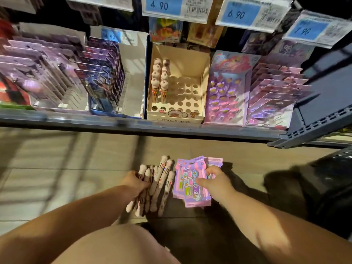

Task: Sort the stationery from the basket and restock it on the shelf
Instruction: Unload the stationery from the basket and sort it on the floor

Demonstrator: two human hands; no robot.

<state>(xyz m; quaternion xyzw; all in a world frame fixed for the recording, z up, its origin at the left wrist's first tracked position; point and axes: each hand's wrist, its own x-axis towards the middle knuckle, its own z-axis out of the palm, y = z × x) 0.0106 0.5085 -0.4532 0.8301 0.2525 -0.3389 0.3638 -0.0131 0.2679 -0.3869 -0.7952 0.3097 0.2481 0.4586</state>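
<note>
My left hand [135,182] grips a bundle of pink multicolour pens [159,184] low over the floor. Beside it my right hand [214,181] pinches a stack of purple stationery card packs [191,184], thumb on the top card. On the shelf above stands a cream pen display box [178,113] with many holes; several matching pens [160,79] stand in its left rows. At the shelf's right end, pink and purple card packs [274,92] sit in rows. No basket is clearly visible.
Purple carded sets [43,73] and dark blue carded sets [101,77] fill the shelf's left side. Price tags [175,6] hang from the shelf above. A dark shape [314,187] lies on the tiled floor at right. My knee [118,244] is in the foreground.
</note>
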